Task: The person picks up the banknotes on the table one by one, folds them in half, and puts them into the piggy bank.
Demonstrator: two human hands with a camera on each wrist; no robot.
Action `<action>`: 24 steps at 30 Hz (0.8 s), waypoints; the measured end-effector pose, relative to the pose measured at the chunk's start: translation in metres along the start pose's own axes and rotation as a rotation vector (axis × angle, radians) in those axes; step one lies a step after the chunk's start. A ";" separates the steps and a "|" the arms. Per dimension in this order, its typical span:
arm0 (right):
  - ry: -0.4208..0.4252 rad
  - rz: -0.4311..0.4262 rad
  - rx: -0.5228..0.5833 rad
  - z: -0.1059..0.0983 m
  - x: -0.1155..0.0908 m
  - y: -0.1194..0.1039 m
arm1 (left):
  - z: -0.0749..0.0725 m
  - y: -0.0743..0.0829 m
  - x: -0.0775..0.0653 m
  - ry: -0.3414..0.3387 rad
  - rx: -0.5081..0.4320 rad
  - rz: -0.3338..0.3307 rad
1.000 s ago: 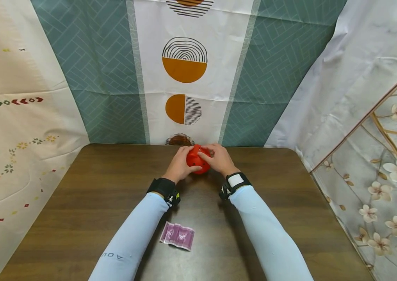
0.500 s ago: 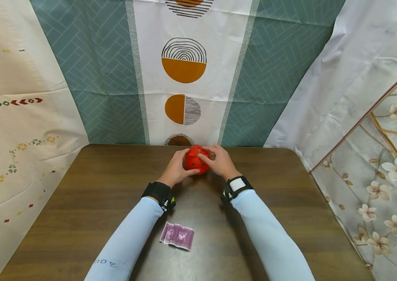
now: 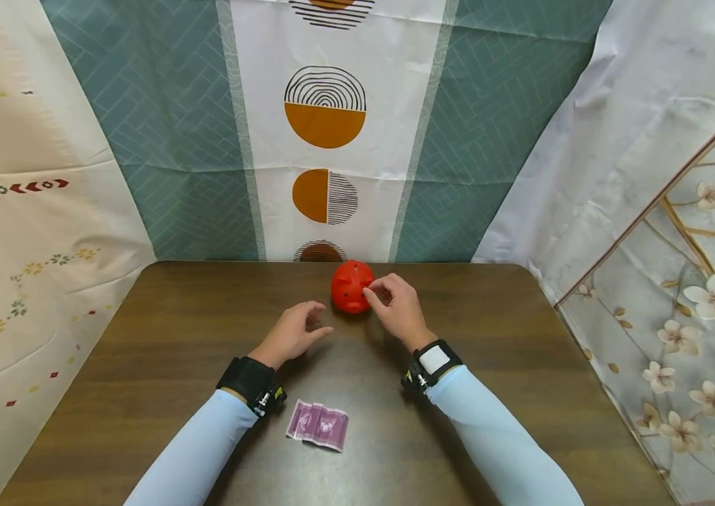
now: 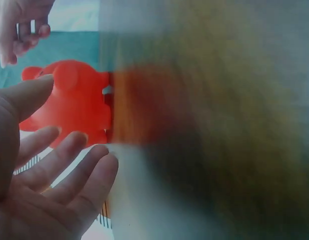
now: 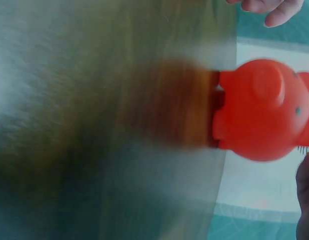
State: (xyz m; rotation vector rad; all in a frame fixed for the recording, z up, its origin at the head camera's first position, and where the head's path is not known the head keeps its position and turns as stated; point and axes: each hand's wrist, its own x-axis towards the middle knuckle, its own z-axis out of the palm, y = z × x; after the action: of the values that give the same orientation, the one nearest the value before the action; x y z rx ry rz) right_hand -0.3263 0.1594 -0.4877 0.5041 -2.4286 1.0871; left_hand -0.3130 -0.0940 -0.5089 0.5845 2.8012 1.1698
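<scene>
A red piggy bank (image 3: 351, 287) stands upright near the table's far edge, its snout towards me. In the head view my left hand (image 3: 287, 334) is apart from it, to the front left, fingers loosely bent around nothing. My right hand (image 3: 398, 309) is at the bank's right side, its thumb and forefinger overlapping the edge in this view. The left wrist view shows the left palm and spread fingers in front of the red piggy bank (image 4: 74, 107). Only a thumb of the right hand (image 5: 306, 190) shows in the right wrist view, beside the ear.
A creased purple printed paper, like a folded banknote (image 3: 318, 425), lies on the brown wooden table (image 3: 496, 422) nearer to me. Patterned cloth (image 3: 199, 140) hangs directly behind the table, with more cloth along both sides.
My left hand has let go of the piggy bank and drawn back to the left and towards me. The right hand has eased slightly off its side. The bank stays put.
</scene>
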 end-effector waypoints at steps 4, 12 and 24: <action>-0.094 -0.123 0.028 0.005 -0.008 -0.008 | -0.002 0.001 -0.014 -0.028 0.059 0.071; -0.347 -0.217 0.010 0.014 -0.028 -0.022 | -0.005 0.008 -0.035 -0.148 0.160 0.205; -0.731 -0.288 -0.028 0.022 -0.058 -0.041 | -0.011 0.010 -0.062 -0.389 0.159 0.382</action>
State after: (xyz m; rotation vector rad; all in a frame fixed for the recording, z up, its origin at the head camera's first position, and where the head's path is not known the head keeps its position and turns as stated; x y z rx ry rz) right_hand -0.2626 0.1254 -0.5062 1.3936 -2.8193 0.8321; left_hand -0.2547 -0.1173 -0.5008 1.2525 2.5214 0.7643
